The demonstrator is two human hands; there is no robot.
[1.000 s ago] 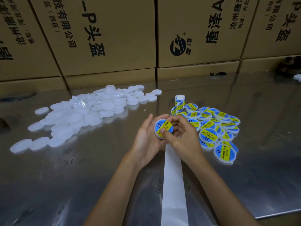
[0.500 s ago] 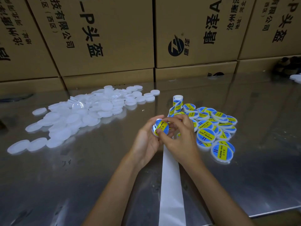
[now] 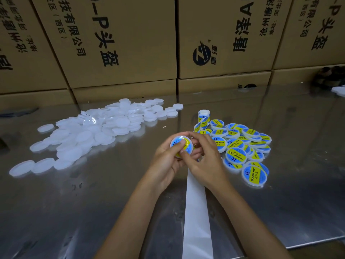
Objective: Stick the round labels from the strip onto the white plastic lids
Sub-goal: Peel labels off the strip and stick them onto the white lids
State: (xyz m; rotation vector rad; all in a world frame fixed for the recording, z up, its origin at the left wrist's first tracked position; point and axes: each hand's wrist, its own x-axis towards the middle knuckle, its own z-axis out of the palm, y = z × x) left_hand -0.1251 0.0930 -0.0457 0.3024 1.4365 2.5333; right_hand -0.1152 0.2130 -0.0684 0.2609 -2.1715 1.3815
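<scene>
lid [image 3: 181,146] under inspection: held up between both my hands, above the tabletop [image 3: 112,202], between the two piles. my left hand [image 3: 166,161] cups it from below, fingers curled round its rim. my right hand [image 3: 203,161] covers the other side, its thumb pressed flat on the blue and yellow label [image 3: 183,144].

change noted: a second ago the label face was fully on show with my thumbs at the edge; now both thumbs lie across it, rubbing it down. judgement: label is on, this lid is in the smoothing step and close to done.

bare white lids [image 3: 89,131] lie heaped to my left, well apart from the hands. labelled lids [image 3: 240,146] sit in a pile just to the right, with the label roll [image 3: 203,116] standing upright at its far edge. spent backing strip [image 3: 197,212] runs from under my hands toward me.

risk: a trapped bubble or lifted edge if pressing stops short. many bare lids remain.
</scene>
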